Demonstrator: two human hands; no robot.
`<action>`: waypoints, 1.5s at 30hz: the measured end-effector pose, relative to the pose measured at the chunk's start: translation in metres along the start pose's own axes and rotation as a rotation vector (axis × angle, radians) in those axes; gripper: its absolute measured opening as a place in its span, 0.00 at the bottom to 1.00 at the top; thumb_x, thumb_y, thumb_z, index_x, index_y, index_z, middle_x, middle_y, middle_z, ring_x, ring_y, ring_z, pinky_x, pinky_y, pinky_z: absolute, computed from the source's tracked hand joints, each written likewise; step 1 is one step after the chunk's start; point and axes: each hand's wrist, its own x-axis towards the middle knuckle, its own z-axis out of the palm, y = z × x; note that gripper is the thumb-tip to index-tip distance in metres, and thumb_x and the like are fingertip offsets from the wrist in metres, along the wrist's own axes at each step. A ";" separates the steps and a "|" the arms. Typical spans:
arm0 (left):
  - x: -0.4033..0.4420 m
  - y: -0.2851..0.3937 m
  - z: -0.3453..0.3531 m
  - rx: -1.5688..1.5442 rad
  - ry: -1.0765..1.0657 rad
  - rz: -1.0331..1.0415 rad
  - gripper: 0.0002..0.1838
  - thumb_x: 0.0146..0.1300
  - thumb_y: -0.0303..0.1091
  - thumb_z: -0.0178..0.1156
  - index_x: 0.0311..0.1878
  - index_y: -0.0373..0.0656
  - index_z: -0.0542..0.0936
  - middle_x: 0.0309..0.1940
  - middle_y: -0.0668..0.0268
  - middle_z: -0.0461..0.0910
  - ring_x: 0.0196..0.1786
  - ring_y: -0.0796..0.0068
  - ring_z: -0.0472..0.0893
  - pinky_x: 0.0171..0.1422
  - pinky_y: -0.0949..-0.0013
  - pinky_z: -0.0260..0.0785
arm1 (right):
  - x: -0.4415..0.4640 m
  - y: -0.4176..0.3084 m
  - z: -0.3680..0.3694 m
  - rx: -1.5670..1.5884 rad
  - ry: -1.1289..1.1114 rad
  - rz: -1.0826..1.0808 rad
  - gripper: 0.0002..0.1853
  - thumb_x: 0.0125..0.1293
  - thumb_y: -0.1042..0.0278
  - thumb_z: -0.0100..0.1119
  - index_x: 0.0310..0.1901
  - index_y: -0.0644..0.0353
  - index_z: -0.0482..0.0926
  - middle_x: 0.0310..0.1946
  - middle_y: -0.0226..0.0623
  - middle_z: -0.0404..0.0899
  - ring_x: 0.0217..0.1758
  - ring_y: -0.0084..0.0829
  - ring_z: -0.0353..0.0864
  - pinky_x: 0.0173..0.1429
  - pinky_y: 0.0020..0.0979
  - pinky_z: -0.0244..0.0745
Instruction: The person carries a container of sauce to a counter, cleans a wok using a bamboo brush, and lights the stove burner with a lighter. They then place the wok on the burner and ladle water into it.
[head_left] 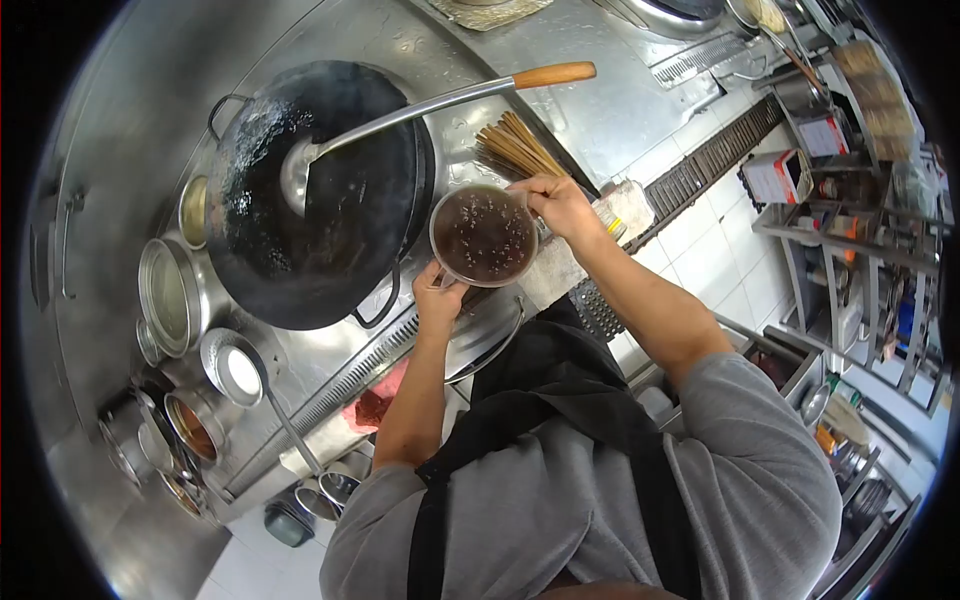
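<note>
A round clear container (484, 235) of dark brown liquid, with pale bits or bubbles on its surface, is held between my hands. My left hand (439, 296) grips its lower left side. At its upper right rim, the fingers of my right hand (556, 205) are closed on the edge. Just left of the container sits a large black wok (340, 240) with two loop handles. A steel ladle (400, 115) with a wooden grip lies across the wok, its bowl inside. Behind my right hand is a bundle of bamboo sticks (518, 143).
Metal pots (172, 295) stand left of the wok. A second ladle (290, 428) rests over a white-filled bowl at the lower left. A red cloth or packet (376, 397) lies near my left forearm. Metal shelving (850, 240) stands at the right, beyond a floor drain grate (708, 168).
</note>
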 end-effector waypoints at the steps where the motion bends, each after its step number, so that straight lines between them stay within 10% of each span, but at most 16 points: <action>1: 0.001 0.001 -0.001 -0.051 0.014 0.027 0.21 0.48 0.17 0.70 0.49 0.36 0.82 0.44 0.66 0.84 0.46 0.77 0.81 0.53 0.72 0.72 | -0.004 0.001 0.001 0.038 0.016 -0.001 0.12 0.63 0.78 0.54 0.45 0.62 0.86 0.33 0.33 0.84 0.31 0.21 0.79 0.37 0.26 0.77; 19: -0.030 0.199 0.060 -0.133 -0.302 0.199 0.21 0.47 0.12 0.58 0.48 0.29 0.78 0.44 0.59 0.82 0.44 0.72 0.81 0.52 0.68 0.74 | -0.150 -0.115 -0.094 0.345 0.265 -0.334 0.14 0.61 0.79 0.50 0.45 0.68 0.84 0.30 0.37 0.80 0.32 0.24 0.80 0.38 0.26 0.78; 45: -0.126 0.220 0.728 -0.161 -1.178 0.095 0.17 0.47 0.12 0.57 0.44 0.30 0.79 0.38 0.62 0.83 0.39 0.73 0.83 0.40 0.72 0.74 | -0.471 0.003 -0.580 0.220 1.283 -0.247 0.13 0.61 0.81 0.50 0.43 0.71 0.83 0.31 0.37 0.80 0.29 0.24 0.78 0.36 0.26 0.75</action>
